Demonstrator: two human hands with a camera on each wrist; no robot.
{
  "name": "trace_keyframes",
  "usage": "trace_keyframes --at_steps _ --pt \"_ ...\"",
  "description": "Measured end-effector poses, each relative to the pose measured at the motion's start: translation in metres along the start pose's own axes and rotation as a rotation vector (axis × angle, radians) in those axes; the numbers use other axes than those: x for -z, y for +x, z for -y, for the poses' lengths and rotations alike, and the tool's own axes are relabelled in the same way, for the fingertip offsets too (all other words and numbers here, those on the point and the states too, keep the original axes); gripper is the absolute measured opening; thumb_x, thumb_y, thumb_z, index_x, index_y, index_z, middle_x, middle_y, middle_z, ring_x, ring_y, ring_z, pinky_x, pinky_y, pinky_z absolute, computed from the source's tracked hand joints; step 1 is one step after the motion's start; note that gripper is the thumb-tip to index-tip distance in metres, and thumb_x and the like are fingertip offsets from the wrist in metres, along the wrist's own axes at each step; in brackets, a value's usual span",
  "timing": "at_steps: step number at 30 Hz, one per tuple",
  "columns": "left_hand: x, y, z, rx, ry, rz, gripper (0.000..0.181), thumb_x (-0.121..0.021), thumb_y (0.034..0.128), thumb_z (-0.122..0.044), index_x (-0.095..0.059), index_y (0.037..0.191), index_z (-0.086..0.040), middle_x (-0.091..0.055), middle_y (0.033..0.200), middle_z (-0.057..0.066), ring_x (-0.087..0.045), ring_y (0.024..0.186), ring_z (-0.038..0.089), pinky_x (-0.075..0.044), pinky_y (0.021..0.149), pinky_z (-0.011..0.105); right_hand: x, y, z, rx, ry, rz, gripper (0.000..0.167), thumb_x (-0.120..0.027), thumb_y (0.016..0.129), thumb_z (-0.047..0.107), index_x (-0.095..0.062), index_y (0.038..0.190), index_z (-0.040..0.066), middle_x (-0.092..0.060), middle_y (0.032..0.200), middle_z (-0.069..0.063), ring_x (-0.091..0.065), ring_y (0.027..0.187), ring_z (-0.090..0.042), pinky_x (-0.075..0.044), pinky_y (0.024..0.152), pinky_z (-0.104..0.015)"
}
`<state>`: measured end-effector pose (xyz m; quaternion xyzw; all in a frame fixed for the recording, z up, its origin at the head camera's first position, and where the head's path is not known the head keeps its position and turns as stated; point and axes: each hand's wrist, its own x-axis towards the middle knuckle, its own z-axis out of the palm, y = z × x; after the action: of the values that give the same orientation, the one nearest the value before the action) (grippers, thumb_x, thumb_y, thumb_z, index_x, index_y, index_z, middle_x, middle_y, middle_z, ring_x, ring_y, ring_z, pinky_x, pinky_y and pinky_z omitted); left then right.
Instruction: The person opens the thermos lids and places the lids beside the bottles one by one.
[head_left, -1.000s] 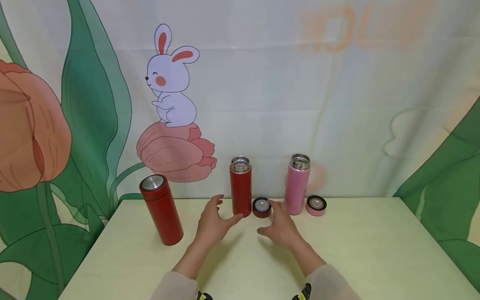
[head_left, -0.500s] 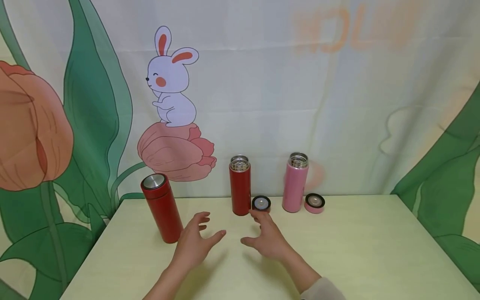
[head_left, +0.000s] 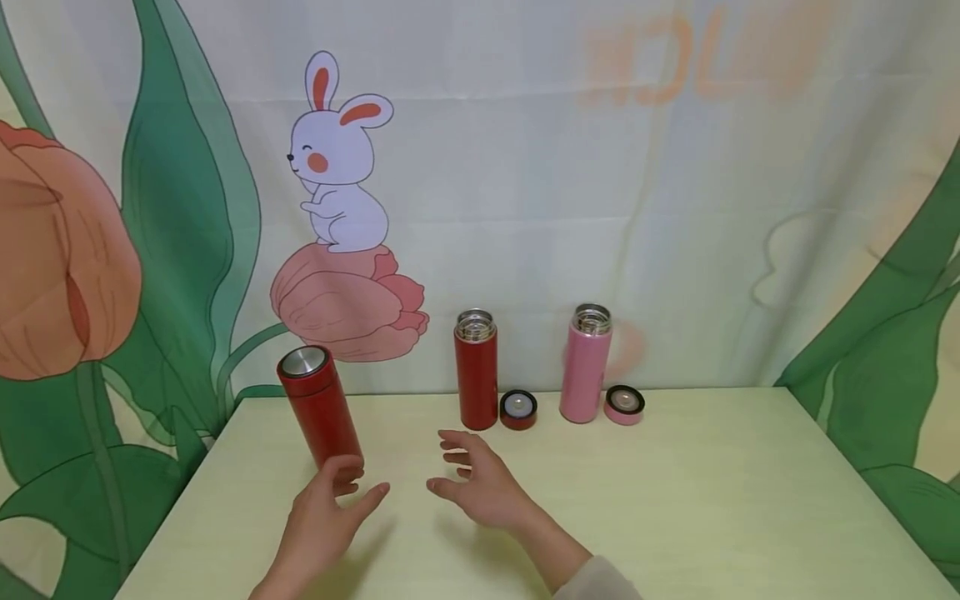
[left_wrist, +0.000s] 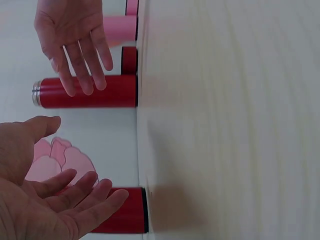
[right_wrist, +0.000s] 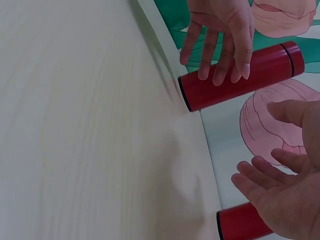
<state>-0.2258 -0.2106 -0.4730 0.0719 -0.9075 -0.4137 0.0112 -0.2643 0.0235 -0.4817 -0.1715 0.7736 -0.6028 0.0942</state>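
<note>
A capped red bottle (head_left: pixel 321 408) stands at the left of the table, its lower part partly behind my left hand (head_left: pixel 318 521). That hand has spread, relaxed fingers and holds nothing. My right hand (head_left: pixel 487 487), also empty with fingers apart, hovers in front of an uncapped red bottle (head_left: pixel 477 375). Beside that bottle lies its red-sided lid (head_left: pixel 518 410). In the left wrist view the capped bottle (left_wrist: pixel 125 212) shows behind the fingers of my left hand (left_wrist: pixel 55 200); in the right wrist view my left hand (right_wrist: pixel 225 37) overlaps the capped bottle (right_wrist: pixel 270 67).
An uncapped pink bottle (head_left: pixel 587 371) stands to the right of the uncapped red one, with a pink lid (head_left: pixel 624 405) beside it. Behind the pale table (head_left: pixel 712 500) hangs a curtain (head_left: pixel 510 183) printed with a rabbit and flowers.
Both hands have moved left and toward the near side, away from the uncapped red bottle and its lid. My left hand is now in front of the capped bottle's base. The bottles stand where they were.
</note>
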Motion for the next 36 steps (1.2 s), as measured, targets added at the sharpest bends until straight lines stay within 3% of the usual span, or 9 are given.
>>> trace_keyframes --at_steps 9,19,27,36 --pt "0.022 0.011 0.020 0.020 -0.002 -0.065 0.064 -0.073 0.0945 -0.047 -0.049 0.136 -0.005 -0.064 0.136 0.022 -0.064 0.123 0.040 -0.054 0.096 0.056 -0.028 0.019 0.006 -0.016 0.071 0.055 0.060 -0.070 0.097 0.015 -0.048 0.152 0.020 -0.058 0.145 -0.005 -0.054 0.141 -0.035 -0.048 0.114 -0.049" --pt "0.036 0.031 0.035 0.054 0.019 -0.100 0.069 -0.069 0.0969 -0.045 -0.041 0.139 0.002 -0.056 0.136 0.027 -0.058 0.124 0.044 -0.050 0.098 0.059 -0.056 0.040 0.006 -0.002 0.036 0.149 0.066 -0.065 0.097 0.009 -0.041 0.158 0.022 -0.051 0.156 -0.002 -0.048 0.147 -0.031 -0.045 0.117 -0.043" --pt "0.037 0.050 0.034 0.052 -0.013 -0.053 0.100 -0.070 0.0949 -0.052 -0.017 0.160 0.003 -0.037 0.156 0.031 -0.040 0.140 0.050 -0.043 0.109 0.067 -0.071 0.052 0.012 -0.013 0.028 0.190 0.077 -0.063 0.095 0.005 -0.033 0.163 0.024 -0.038 0.166 0.001 -0.042 0.152 -0.031 -0.041 0.120 -0.046" --pt "0.032 0.057 0.032 0.019 -0.066 -0.034 0.102 -0.072 0.0946 -0.047 -0.013 0.161 0.003 -0.034 0.161 0.031 -0.038 0.145 0.052 -0.040 0.113 0.067 -0.083 0.060 0.018 -0.016 0.024 0.196 0.082 -0.064 0.093 0.003 -0.029 0.164 0.025 -0.032 0.170 0.002 -0.043 0.151 -0.030 -0.041 0.120 -0.048"
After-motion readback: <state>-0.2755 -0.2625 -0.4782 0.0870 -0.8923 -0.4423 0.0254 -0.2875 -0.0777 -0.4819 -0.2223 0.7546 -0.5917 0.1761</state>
